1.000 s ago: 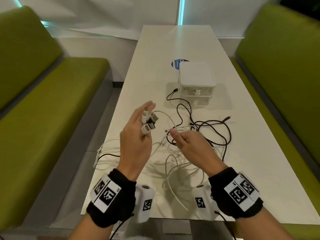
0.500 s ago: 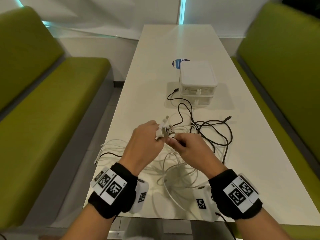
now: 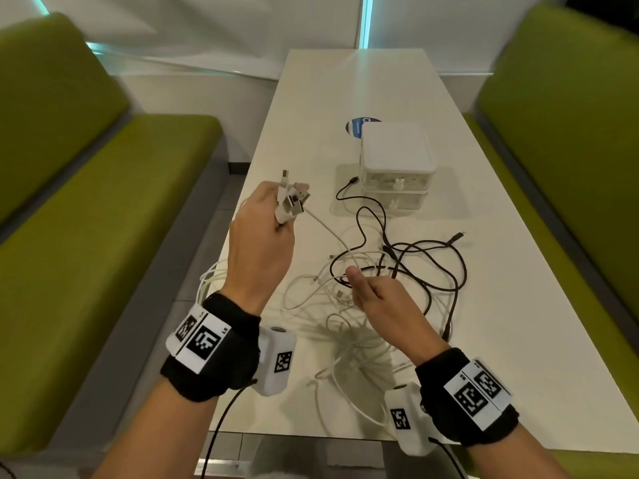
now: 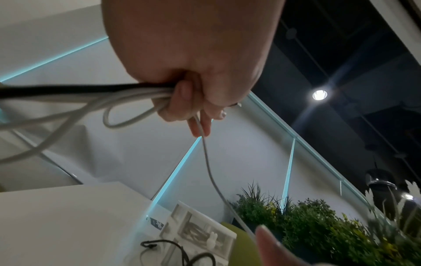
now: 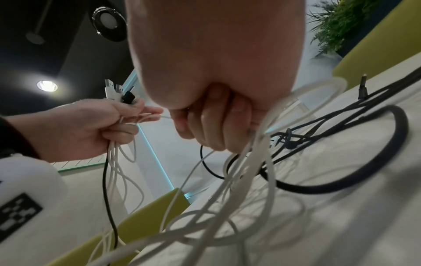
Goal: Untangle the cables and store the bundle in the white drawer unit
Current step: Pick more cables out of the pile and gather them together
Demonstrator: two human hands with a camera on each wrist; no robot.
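My left hand (image 3: 285, 210) is raised over the table's left side. It grips a bunch of cable plug ends (image 3: 290, 198), white and black, whose cords hang down from the fist (image 4: 182, 106). One thin white cable (image 3: 328, 235) runs taut from that bunch down to my right hand (image 3: 359, 285). The right hand's curled fingers (image 5: 212, 129) hold this cable just above the tangle. Black cables (image 3: 428, 261) and white cables (image 3: 349, 340) lie looped together on the white table (image 3: 518, 340). The white drawer unit (image 3: 397, 157) stands behind them with both drawers closed.
Green benches (image 3: 86, 219) flank the table on both sides. A round blue sticker (image 3: 356, 126) lies behind the drawer unit. A black plug end (image 3: 456, 236) rests to the right of the tangle. Some white loops hang over the table's left edge (image 3: 211, 274).
The hands were together over the tangle; the left hand has lifted up and left with the plug ends. A white cable is now drawn tight between the hands.
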